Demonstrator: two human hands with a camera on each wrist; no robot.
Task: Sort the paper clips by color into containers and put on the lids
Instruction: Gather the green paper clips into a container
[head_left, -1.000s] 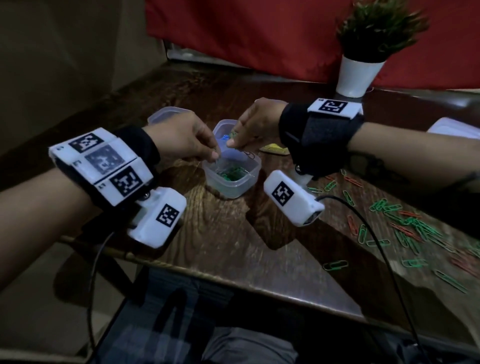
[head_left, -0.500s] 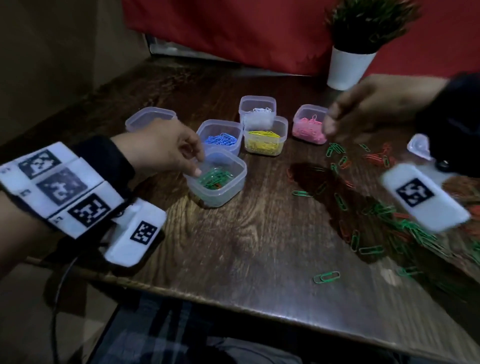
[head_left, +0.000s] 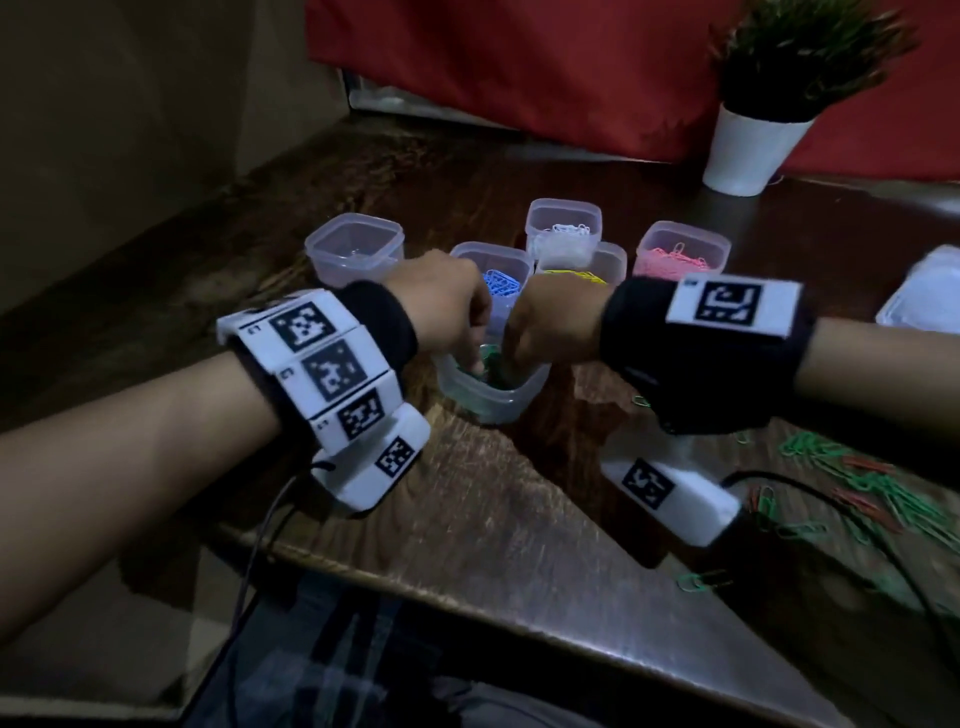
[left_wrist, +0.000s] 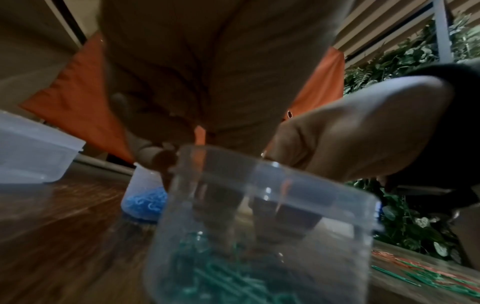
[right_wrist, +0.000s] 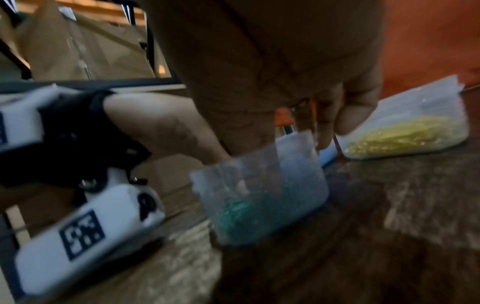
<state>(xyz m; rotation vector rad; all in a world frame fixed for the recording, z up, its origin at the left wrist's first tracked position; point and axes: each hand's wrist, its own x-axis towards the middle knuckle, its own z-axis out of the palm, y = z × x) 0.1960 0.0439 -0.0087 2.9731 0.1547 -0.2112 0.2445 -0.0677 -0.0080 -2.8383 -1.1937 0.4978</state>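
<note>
A clear tub (head_left: 491, 400) with green paper clips in its bottom stands on the dark wooden table (head_left: 493, 519). Both my hands hang over it, fingers pointing down inside. My left hand (head_left: 475, 364) pinches the tub's left wall; in the left wrist view the tub (left_wrist: 259, 226) fills the front, with the thumb outside and the fingers behind the plastic. My right hand (head_left: 511, 366) has its fingertips bunched over the tub (right_wrist: 259, 195). In the right wrist view a thin wire clip (right_wrist: 310, 115) shows between them, its colour unclear in the blur.
Behind the tub stand an empty tub (head_left: 355, 249) and tubs of blue (head_left: 493, 280), white (head_left: 563, 234), yellow (head_left: 592, 270) and pink clips (head_left: 680, 254). Loose green and red clips (head_left: 857, 483) lie at right, white lids (head_left: 924, 301) beyond, a potted plant (head_left: 753, 150) at the back.
My right hand has swung back from the loose clips at the right to the green tub. My left hand has stayed at the tub, its fingers now inside.
</note>
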